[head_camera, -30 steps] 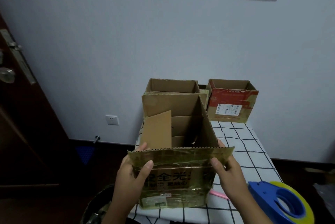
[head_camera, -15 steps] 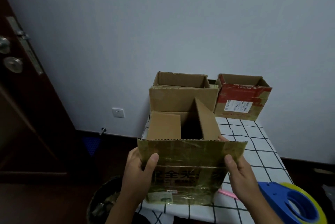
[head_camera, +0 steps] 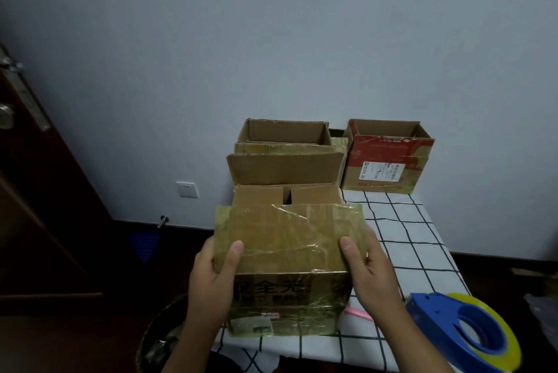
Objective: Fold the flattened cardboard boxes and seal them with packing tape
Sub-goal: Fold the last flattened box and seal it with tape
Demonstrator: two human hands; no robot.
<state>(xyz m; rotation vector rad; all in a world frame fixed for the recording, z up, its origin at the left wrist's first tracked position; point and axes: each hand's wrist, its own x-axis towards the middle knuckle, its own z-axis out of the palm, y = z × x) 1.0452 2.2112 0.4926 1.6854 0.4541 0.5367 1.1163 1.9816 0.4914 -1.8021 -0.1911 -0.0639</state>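
Note:
A tape-covered cardboard box (head_camera: 287,306) stands at the table's near edge. Its two side flaps (head_camera: 259,196) lie folded inward with a small gap between them. The near flap (head_camera: 287,236) leans in over them, and the far flap (head_camera: 287,172) stands upright. My left hand (head_camera: 214,276) grips the near flap's left end, thumb on top. My right hand (head_camera: 368,270) grips its right end the same way. A blue tape dispenser (head_camera: 462,333) with a yellowish roll lies at the table's near right.
Two open cardboard boxes stand at the back against the wall, a plain one (head_camera: 285,134) and a red-printed one (head_camera: 389,158). The table (head_camera: 401,240) has a white grid-pattern cloth. A pink object (head_camera: 357,313) lies beside the box. A bin (head_camera: 160,339) sits below left; a dark door (head_camera: 39,191) at left.
The side flaps have gone from standing to lying flat inward. The near flap has tipped from upright down over the opening, both hands still holding its ends.

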